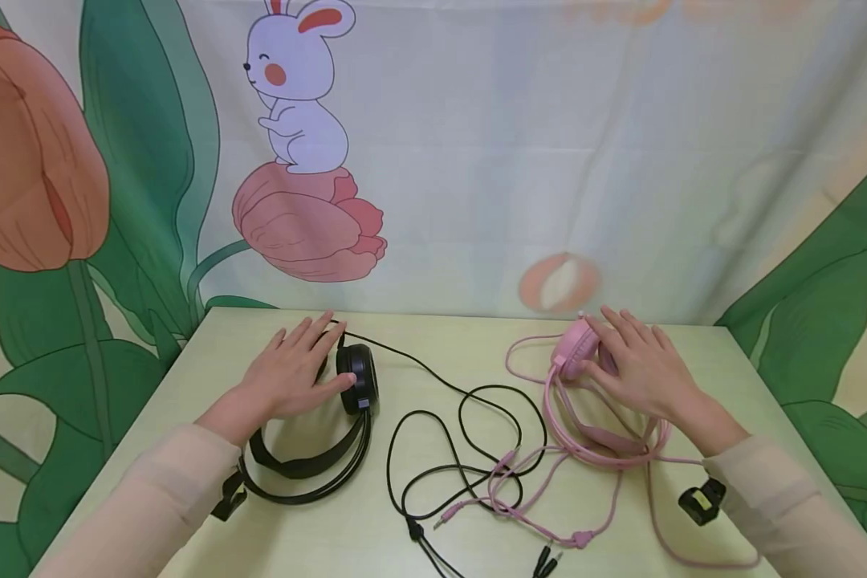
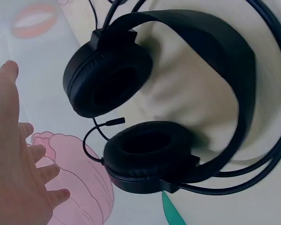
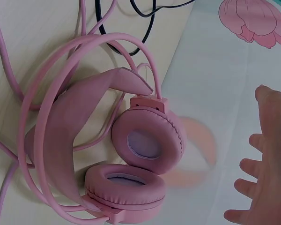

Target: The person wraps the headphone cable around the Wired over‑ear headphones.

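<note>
On the left of the table lies a black headset [image 1: 359, 379], its band toward the near side. My left hand [image 1: 289, 373] is held over it with fingers extended, hiding one ear cup in the head view. Both cups, the padded headband [image 2: 234, 61] and a thin microphone [image 2: 114, 122] show in the left wrist view. A pink headset [image 1: 576, 351] rests on the right side, ear cups toward the far edge. Spread above its cups is my right hand [image 1: 646, 373], which stands apart from the pink cups [image 3: 147, 138] in the right wrist view.
Between the headsets, a looped black cable [image 1: 393, 457] tangles with the pink cable [image 1: 542, 526]. Pink plugs [image 1: 451, 512] and black plugs [image 1: 547, 562] lie near the front. A printed cloth [image 1: 462, 160] hangs behind the table [image 1: 217, 353].
</note>
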{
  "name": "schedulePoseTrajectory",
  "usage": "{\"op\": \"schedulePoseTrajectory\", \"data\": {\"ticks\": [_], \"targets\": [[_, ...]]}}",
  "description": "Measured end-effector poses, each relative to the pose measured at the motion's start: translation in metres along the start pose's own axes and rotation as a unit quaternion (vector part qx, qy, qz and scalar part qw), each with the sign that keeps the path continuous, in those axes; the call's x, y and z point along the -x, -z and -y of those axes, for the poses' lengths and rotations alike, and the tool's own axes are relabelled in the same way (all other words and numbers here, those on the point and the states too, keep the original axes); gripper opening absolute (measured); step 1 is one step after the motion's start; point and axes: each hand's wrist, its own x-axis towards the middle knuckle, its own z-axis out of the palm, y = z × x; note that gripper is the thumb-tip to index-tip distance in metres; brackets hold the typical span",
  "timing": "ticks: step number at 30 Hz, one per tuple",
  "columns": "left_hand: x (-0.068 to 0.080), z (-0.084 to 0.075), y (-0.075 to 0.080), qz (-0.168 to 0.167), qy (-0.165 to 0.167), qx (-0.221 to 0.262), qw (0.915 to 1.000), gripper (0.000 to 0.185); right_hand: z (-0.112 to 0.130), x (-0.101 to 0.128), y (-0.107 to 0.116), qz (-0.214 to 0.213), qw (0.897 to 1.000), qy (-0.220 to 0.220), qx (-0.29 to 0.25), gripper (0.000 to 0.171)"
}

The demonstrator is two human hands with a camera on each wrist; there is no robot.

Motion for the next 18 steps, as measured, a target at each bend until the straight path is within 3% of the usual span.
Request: {"op": "schedulePoseTrajectory", "data": {"ticks": [11,18], "targets": [[0.015,0.018,-0.006,-0.045,0.014,0.000,0.9989,0.076,-0.001,-0.002,-0.003,-0.070,0.997,0.008,-0.003,0.061],[0.028,0.027,-0.014,-0.070,0.038,-0.004,0.9968,0.074,0.002,0.000,-0.005,-0.086,0.996,0.005,-0.013,0.059]]}}
